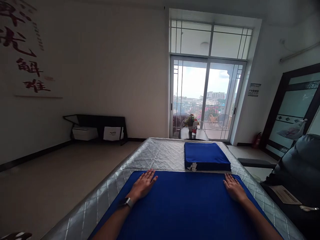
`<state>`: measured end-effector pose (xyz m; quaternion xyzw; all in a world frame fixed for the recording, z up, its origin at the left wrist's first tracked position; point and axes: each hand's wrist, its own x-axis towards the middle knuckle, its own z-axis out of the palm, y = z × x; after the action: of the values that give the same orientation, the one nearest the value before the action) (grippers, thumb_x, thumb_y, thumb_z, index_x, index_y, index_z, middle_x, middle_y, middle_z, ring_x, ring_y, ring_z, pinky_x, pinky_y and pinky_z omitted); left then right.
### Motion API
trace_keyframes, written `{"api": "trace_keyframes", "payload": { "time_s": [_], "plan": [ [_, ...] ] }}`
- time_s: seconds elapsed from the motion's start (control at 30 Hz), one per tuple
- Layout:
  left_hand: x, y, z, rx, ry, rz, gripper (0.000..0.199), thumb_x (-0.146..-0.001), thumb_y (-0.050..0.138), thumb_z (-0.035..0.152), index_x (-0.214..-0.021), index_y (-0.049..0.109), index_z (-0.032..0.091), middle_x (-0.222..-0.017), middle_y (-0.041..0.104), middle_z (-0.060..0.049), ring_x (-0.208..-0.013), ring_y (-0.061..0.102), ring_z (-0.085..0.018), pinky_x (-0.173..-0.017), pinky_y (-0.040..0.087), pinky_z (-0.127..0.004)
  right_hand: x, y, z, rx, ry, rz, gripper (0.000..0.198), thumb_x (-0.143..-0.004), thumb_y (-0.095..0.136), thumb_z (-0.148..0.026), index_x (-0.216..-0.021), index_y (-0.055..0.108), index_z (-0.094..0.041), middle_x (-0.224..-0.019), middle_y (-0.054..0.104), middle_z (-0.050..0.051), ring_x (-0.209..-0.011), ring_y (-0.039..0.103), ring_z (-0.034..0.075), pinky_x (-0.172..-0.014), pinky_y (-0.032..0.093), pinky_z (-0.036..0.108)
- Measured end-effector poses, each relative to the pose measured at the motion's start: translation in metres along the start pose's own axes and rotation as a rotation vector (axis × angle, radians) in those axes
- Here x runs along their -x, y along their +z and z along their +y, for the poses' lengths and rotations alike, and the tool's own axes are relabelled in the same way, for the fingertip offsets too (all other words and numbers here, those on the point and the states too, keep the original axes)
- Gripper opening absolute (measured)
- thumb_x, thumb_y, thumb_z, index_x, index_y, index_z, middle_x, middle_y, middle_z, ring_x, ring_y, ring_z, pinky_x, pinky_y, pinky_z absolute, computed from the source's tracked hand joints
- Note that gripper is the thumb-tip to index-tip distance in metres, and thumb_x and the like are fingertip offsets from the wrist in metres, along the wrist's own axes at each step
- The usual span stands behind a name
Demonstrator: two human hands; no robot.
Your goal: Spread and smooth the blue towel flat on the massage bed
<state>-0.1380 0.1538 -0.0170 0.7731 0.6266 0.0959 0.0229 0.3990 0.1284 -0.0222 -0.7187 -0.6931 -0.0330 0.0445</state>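
Observation:
A blue cloth (185, 203) lies spread flat over the near part of a table with a silver quilted cover (162, 153). Flat on its far left corner rests my left hand (142, 185), fingers stretched out, with a watch (126, 202) at the wrist. My right hand (234, 188) lies palm down near the far right corner, fingers straight and holding nothing. Just beyond the cloth's far edge sits a stack of folded blue cloths (206, 154), with white tags (192, 166) at its near left corner. The near edge of the spread cloth is out of frame.
Behind the big table stands a small table (185, 135) with a bottle (194, 127) and a potted plant (190, 121). A black armchair (305, 166) is close on the right. A black bench (100, 121) with white boxes stands by the left wall.

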Motion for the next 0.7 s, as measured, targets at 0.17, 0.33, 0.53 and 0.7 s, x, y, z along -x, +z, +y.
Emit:
{"api": "trace_keyframes", "payload": {
  "time_s": [0.17,0.33,0.53,0.7],
  "plan": [
    [0.005,-0.005,-0.031,0.041,-0.081,0.007,0.070,-0.098,0.023,0.056,-0.153,0.029,0.013,-0.161,0.024,-0.012,-0.149,0.019,-0.025,-0.121,0.017,-0.048,-0.007,0.025,0.053,0.016,0.042,0.059,0.063,-0.096,0.021,-0.036,-0.153,0.030,-0.011,-0.160,0.027,0.009,-0.148,0.021,0.021,-0.120,0.019,0.041],
    [0.012,-0.010,-0.060,0.040,-0.142,0.014,0.076,-0.097,0.022,0.058,-0.153,0.025,0.007,-0.160,0.022,-0.016,-0.149,0.017,-0.028,-0.120,0.019,-0.050,-0.010,0.035,0.076,-0.002,0.078,0.077,0.065,-0.095,0.018,-0.037,-0.153,0.029,-0.009,-0.160,0.027,0.009,-0.148,0.022,0.021,-0.120,0.021,0.039],
    [0.019,-0.014,-0.075,0.019,-0.173,0.023,0.071,-0.098,0.022,0.052,-0.152,0.028,0.006,-0.161,0.022,-0.015,-0.149,0.019,-0.027,-0.120,0.021,-0.046,-0.002,0.017,0.061,0.029,0.122,0.048,0.065,-0.095,0.018,-0.035,-0.152,0.030,-0.007,-0.160,0.027,0.008,-0.148,0.022,0.019,-0.120,0.019,0.036],
    [0.015,-0.027,-0.062,-0.013,-0.196,-0.010,0.069,-0.097,0.027,0.047,-0.149,0.034,0.001,-0.157,0.029,-0.021,-0.147,0.026,-0.029,-0.119,0.023,-0.048,0.009,-0.010,0.032,0.044,0.182,0.086,0.064,-0.094,0.020,-0.030,-0.150,0.034,-0.003,-0.158,0.030,0.015,-0.148,0.021,0.024,-0.121,0.011,0.044]
  ]
}}
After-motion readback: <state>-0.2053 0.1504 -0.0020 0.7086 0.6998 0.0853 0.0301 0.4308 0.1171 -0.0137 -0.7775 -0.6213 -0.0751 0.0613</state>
